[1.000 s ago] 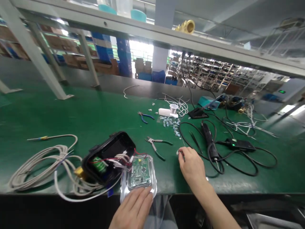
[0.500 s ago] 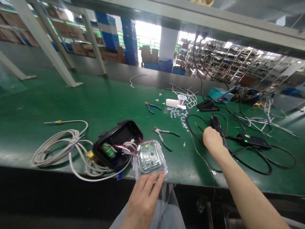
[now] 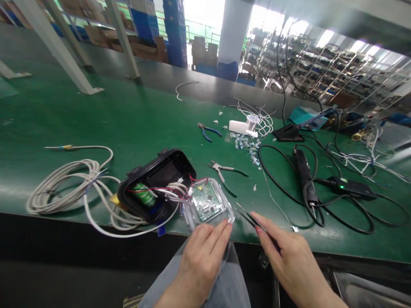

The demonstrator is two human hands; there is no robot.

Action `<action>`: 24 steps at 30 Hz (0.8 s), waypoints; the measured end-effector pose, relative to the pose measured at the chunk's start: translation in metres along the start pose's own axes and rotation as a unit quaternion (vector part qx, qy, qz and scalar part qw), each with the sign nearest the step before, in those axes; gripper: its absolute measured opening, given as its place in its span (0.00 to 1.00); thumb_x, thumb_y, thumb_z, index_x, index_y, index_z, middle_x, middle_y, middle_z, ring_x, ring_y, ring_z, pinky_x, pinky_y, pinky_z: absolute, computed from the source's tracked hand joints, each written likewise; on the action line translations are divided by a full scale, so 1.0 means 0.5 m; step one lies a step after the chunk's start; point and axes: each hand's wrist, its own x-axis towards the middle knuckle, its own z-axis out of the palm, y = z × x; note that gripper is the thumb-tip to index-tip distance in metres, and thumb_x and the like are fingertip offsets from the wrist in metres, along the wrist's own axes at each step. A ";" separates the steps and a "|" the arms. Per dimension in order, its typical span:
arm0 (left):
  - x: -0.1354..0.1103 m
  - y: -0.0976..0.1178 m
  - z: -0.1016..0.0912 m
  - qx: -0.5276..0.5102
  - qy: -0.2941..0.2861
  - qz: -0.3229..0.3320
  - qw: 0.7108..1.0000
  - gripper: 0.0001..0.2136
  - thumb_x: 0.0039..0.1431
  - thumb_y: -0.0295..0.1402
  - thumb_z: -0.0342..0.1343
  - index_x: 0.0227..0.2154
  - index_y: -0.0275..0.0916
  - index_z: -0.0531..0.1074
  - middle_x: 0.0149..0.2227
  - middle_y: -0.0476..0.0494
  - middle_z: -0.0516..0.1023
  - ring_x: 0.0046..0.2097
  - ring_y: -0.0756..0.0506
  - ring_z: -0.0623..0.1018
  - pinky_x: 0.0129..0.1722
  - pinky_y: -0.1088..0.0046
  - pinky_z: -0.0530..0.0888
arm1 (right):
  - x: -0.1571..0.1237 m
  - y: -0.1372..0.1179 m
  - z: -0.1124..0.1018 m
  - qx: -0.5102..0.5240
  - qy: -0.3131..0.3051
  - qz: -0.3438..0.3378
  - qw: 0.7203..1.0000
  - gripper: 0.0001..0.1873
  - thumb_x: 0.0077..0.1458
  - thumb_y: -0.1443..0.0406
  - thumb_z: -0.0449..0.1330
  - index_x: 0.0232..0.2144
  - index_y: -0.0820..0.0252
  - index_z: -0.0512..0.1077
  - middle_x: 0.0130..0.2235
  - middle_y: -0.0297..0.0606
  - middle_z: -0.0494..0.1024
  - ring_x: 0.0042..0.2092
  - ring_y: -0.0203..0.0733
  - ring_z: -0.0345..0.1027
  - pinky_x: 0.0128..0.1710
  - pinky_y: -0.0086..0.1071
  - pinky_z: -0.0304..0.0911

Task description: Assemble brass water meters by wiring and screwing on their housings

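My right hand (image 3: pixel 282 250) pinches a pair of tweezers (image 3: pixel 248 217), whose tips point left and stand slightly apart near the circuit board. Under the fingers of my left hand (image 3: pixel 204 252) is the near edge of a clear plastic cover (image 3: pixel 228 209); the thumb is hidden. Inside that cover lies a green circuit board (image 3: pixel 207 203). Red, black and white wires run from the board into an open black plastic case (image 3: pixel 154 171), which holds a green cylindrical battery (image 3: pixel 144 195). Green-handled cutters (image 3: pixel 224 173) lie just behind the cover.
A coiled grey cable (image 3: pixel 64 184) lies at left along the table's front edge. Blue-handled pliers (image 3: pixel 208 130), small metal parts (image 3: pixel 245 143) and a solder spool (image 3: pixel 253 122) sit further back. On the right are a black handheld tool (image 3: pixel 305 175) and a black power adapter (image 3: pixel 356 188).
My right hand has come from beside the black handheld tool to the front of the cover, now with tweezers in it. My left hand remains at the cover. The view has shifted.
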 end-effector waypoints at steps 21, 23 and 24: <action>-0.001 0.002 0.019 -0.037 0.034 -0.031 0.998 0.13 0.60 0.20 0.49 0.46 0.31 0.71 0.44 0.41 0.79 0.36 0.45 0.71 0.35 0.67 0.66 | 0.030 -0.143 0.033 -0.269 -0.091 0.177 0.942 0.23 0.56 0.73 0.50 0.51 0.50 0.70 0.26 0.39 0.80 0.24 0.46 0.74 0.19 0.30 0.62; -0.001 0.002 0.020 -0.045 0.037 -0.037 0.998 0.14 0.60 0.20 0.48 0.46 0.32 0.71 0.43 0.42 0.80 0.35 0.45 0.71 0.34 0.68 0.66 | 0.047 -0.165 0.028 -0.291 -0.119 0.198 0.928 0.24 0.55 0.74 0.51 0.51 0.50 0.71 0.25 0.40 0.79 0.24 0.45 0.75 0.18 0.28 0.59; -0.001 0.002 0.020 -0.049 0.039 -0.038 0.997 0.14 0.60 0.19 0.48 0.46 0.32 0.71 0.43 0.42 0.80 0.35 0.45 0.71 0.34 0.68 0.66 | 0.054 -0.170 0.023 -0.296 -0.129 0.199 0.925 0.24 0.54 0.74 0.52 0.51 0.50 0.71 0.25 0.41 0.79 0.25 0.45 0.75 0.18 0.27 0.58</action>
